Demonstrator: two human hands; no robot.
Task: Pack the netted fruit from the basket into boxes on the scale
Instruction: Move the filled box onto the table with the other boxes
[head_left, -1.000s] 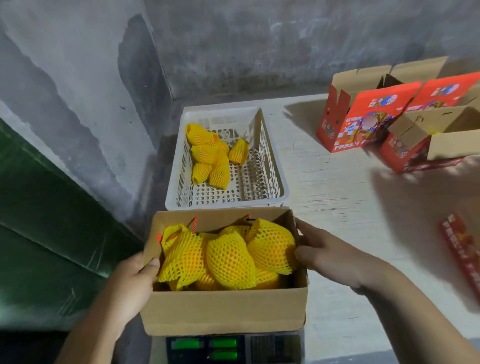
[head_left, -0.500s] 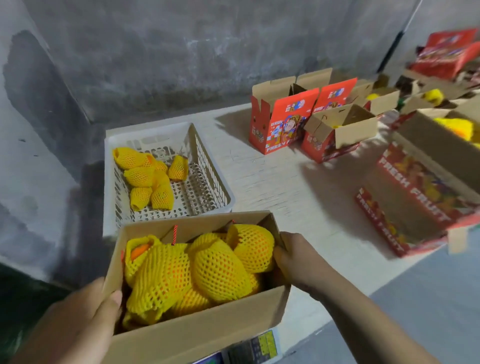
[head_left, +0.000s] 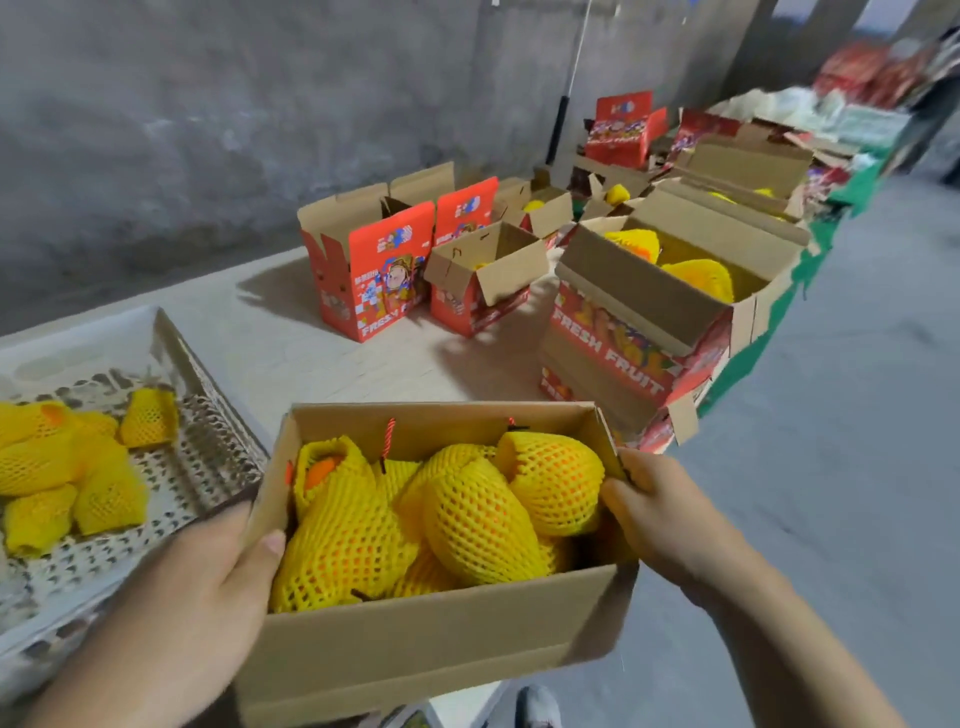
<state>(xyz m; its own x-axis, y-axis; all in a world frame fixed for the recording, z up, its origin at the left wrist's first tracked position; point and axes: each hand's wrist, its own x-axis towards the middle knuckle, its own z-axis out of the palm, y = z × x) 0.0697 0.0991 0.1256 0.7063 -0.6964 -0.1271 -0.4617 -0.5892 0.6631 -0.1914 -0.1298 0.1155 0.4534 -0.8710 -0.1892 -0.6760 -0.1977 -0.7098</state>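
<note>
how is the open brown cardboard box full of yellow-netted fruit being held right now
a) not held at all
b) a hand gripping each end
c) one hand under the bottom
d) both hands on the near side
b: the left hand grips the left end of the open brown cardboard box and the right hand grips its right end, thumbs hooked over the rim beside the yellow-netted fruit.
</note>
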